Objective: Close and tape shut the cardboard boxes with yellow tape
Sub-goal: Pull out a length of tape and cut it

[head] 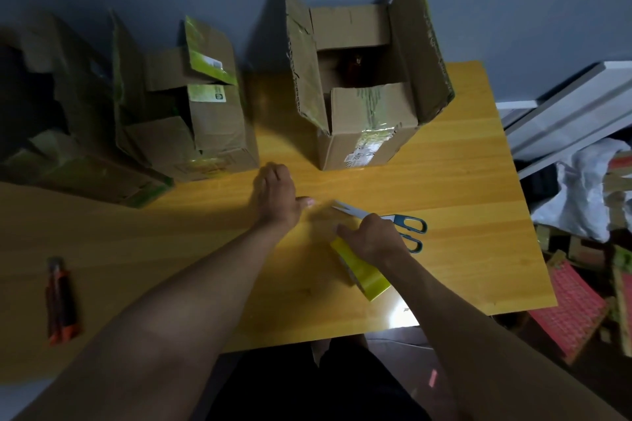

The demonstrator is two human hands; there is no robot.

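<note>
knife: utility knife [61, 301] lies on the worktop [461, 202] far left, well apart from both hands. We don't need it for this step.
left boxes: two open cardboard boxes, far-left box [68, 147] and middle box [191, 120], flaps up, old greenish tape on them. Not yet closed.
left hand: left hand [275, 196] is out over the worktop, thumb pointing toward the right hand, fingers curled downward. Blurred at the tips, so we cannot tell whether it pinches a tape end or holds nothing.
step: we judge this as pulling a strip off the roll ahead of sealing. Do it well: keep the strip taut and flat, pull straight, and don't let it fold on itself. Fold the short flaps in first, then the long ones, before laying tape on the seam.
tape: yellow tape roll [360, 270] sits on edge under the right hand, near the worktop's front edge.
right hand: right hand [371, 239] grips the top of the roll, fingers curled over it.
scissors: scissors [386, 220] lie just beyond the right hand, touching or nearly so, blades slightly apart and pointing left.
target box: big box [362, 102] stands open behind the hands, well apart from the roll, all four flaps up.
</note>
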